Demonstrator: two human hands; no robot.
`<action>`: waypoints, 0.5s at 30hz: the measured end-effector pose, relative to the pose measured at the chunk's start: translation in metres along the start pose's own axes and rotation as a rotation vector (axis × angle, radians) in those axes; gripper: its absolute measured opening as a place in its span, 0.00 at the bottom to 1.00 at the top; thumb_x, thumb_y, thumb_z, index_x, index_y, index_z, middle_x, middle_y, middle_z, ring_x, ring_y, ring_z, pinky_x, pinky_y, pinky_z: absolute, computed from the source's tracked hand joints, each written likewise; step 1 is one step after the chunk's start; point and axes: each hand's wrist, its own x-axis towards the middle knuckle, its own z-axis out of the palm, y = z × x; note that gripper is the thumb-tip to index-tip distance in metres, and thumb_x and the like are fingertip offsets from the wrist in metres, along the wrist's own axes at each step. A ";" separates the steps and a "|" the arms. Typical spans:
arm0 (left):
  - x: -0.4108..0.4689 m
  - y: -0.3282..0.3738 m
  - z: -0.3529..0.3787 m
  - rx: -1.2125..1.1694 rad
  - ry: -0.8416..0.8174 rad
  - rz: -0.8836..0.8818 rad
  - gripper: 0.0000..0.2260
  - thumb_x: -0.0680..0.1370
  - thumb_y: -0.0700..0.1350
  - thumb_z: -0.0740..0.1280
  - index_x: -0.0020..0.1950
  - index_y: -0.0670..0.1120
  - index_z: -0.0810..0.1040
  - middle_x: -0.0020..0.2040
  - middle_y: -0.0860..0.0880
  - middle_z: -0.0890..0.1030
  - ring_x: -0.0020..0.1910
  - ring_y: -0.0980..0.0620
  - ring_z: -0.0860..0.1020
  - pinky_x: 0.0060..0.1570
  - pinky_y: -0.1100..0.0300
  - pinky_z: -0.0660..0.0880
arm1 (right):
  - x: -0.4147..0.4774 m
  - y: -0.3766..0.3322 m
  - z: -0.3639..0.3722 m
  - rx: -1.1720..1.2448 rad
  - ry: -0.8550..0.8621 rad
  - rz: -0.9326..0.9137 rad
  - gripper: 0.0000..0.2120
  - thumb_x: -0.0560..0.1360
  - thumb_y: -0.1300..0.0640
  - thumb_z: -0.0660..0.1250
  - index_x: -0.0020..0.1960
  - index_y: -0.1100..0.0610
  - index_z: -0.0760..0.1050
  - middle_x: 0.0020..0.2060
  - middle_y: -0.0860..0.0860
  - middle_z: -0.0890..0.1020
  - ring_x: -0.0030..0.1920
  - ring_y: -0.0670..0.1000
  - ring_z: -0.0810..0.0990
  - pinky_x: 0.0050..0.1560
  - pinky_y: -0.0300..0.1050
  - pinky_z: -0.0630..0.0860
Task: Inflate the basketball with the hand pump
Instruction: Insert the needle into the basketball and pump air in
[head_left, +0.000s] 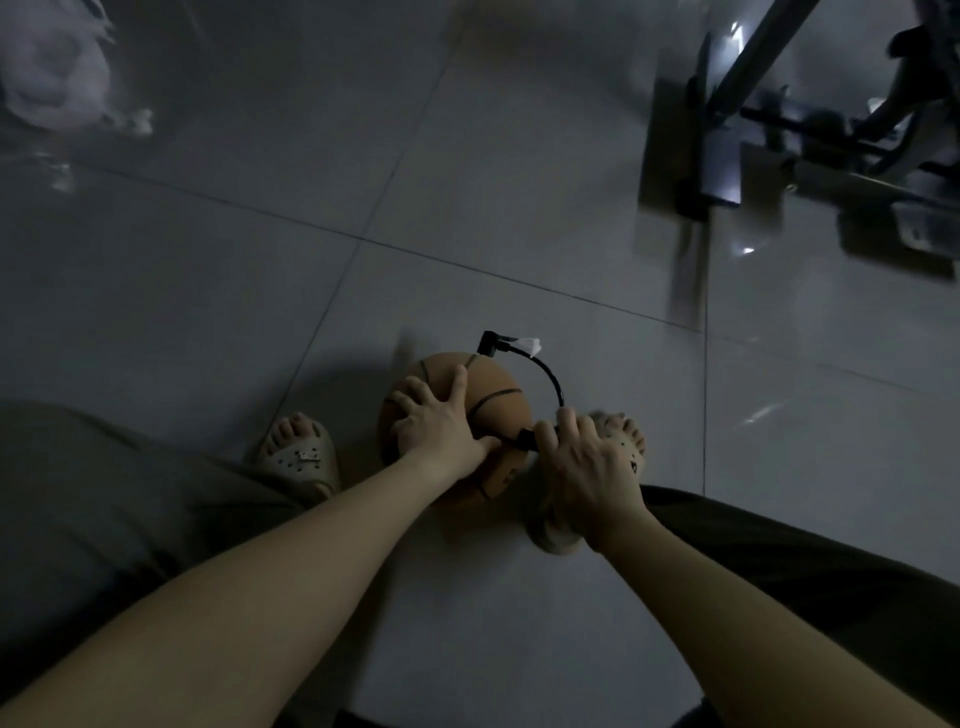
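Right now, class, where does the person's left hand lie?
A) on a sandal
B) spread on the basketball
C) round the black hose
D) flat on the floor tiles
B: the left hand lies with fingers spread on the basketball, while the right hand grips the black hose.

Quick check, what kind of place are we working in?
Probably a room at home, dimly lit: glossy tiled floor, slippers on the feet, and a metal frame, perhaps exercise gear, standing at the far right.
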 end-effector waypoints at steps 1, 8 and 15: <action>-0.002 0.000 0.000 -0.001 -0.005 -0.002 0.51 0.72 0.73 0.64 0.81 0.56 0.35 0.79 0.30 0.43 0.76 0.25 0.49 0.65 0.34 0.69 | -0.003 0.001 -0.004 0.015 -0.015 0.006 0.21 0.73 0.53 0.68 0.61 0.57 0.67 0.53 0.57 0.71 0.44 0.55 0.72 0.33 0.45 0.71; -0.001 0.000 -0.004 -0.026 -0.015 0.013 0.51 0.72 0.72 0.65 0.81 0.56 0.36 0.79 0.30 0.44 0.76 0.24 0.49 0.65 0.34 0.68 | -0.024 0.017 -0.073 0.065 0.103 -0.044 0.13 0.82 0.48 0.60 0.60 0.56 0.68 0.54 0.55 0.71 0.29 0.46 0.67 0.26 0.39 0.60; 0.000 0.001 -0.003 -0.022 0.008 0.025 0.51 0.71 0.73 0.64 0.81 0.56 0.37 0.78 0.29 0.45 0.76 0.24 0.50 0.64 0.33 0.69 | -0.028 0.012 -0.064 0.095 0.126 -0.003 0.11 0.82 0.45 0.59 0.53 0.53 0.67 0.40 0.48 0.69 0.26 0.47 0.68 0.23 0.45 0.71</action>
